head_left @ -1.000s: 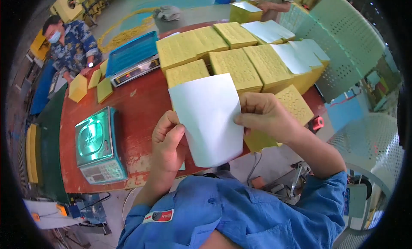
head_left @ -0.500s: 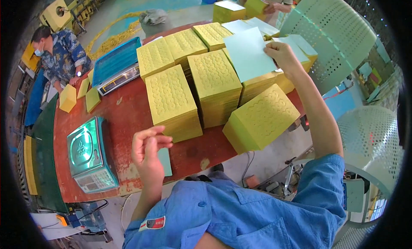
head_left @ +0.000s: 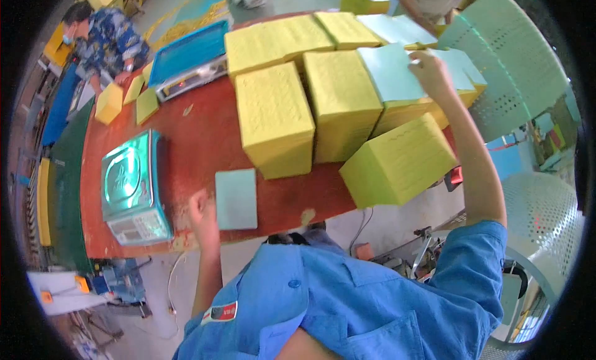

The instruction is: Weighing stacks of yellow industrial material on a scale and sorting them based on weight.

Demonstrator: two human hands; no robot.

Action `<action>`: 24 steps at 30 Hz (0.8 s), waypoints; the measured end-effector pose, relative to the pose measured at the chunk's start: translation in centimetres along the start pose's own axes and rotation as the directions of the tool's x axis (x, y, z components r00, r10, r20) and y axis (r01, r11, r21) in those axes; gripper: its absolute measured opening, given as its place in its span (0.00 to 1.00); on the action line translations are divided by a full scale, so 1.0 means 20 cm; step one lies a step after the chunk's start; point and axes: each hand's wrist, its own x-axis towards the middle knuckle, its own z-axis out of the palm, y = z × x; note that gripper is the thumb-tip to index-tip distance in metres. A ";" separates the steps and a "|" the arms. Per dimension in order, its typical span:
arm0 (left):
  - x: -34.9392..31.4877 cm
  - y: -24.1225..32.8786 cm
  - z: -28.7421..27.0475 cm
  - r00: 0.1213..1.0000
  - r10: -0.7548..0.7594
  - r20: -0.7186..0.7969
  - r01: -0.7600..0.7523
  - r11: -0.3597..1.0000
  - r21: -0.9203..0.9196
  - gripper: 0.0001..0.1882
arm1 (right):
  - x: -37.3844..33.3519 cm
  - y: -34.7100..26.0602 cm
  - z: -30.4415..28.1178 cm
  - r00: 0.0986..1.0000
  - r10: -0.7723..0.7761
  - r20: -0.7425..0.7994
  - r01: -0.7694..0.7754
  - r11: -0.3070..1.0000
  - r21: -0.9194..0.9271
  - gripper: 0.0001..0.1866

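Up top, right hand [head_left: 430,73] on pale sheet [head_left: 390,71]

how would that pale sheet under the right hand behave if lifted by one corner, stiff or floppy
Probably floppy: the thin pale blue-white paper sheet lies flat on a tall yellow paper stack under the right hand. Likely very light, so it could slide or flutter. It may crease if pinched hard.

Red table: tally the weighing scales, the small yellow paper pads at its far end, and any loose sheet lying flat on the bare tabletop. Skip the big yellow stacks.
Weighing scales: 2, green-topped and blue-topped
Small yellow paper pads: 3
Pale blue sheet on the bare tabletop: 1
Total: 6
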 end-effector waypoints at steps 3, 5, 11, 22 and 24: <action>0.03 -0.16 0.09 0.996 0.086 0.010 -0.087 0.995 0.047 0.22 | -0.11 -0.17 -0.14 0.994 0.028 -0.102 -0.060 0.942 -0.330 0.22; 0.02 -0.22 0.10 0.990 0.135 0.044 -0.141 0.978 0.152 0.25 | -0.28 -0.39 -0.18 0.943 -0.185 -0.277 0.142 0.975 -0.169 0.15; 0.00 -0.16 0.09 0.977 0.176 0.116 -0.201 0.946 0.254 0.29 | -1.06 -1.11 0.19 0.776 -0.628 0.060 0.553 0.724 0.412 0.11; -0.16 -0.18 -0.02 0.900 0.336 0.279 -0.410 0.870 0.273 0.23 | -1.49 -1.36 1.17 0.944 -0.302 0.131 0.249 0.916 0.315 0.26; -0.21 -0.20 -0.08 0.940 0.216 0.264 -0.263 0.952 0.157 0.22 | -1.52 -1.39 1.17 0.938 -0.316 0.140 0.263 0.916 0.304 0.26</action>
